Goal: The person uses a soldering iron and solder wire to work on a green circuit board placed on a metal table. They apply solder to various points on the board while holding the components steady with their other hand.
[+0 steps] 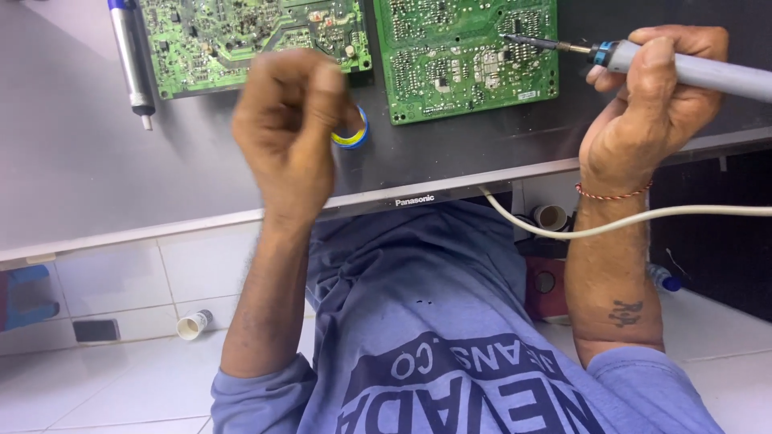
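Note:
My right hand (pixel 655 104) grips a grey soldering iron (pixel 683 68) with a blue collar; its dark tip (pixel 523 40) touches the upper right part of a green circuit board (pixel 458 72). A white cord (pixel 643 219) runs from the iron across my right forearm. My left hand (pixel 289 120) hovers above the dark panel with its fingers curled closed, blurred, and nothing visible in it. Just behind it lies a small blue and yellow round tin (pixel 354 133). A second green circuit board (pixel 241 40) sits to the left.
Both boards lie on the dark back of a flat screen (pixel 96 161) set on a white tiled floor (pixel 121 378). A grey pen-like tool (pixel 133 60) lies at the upper left. A small white cup (pixel 193 324) lies on the tiles, rolls of tape (pixel 551 215) at right.

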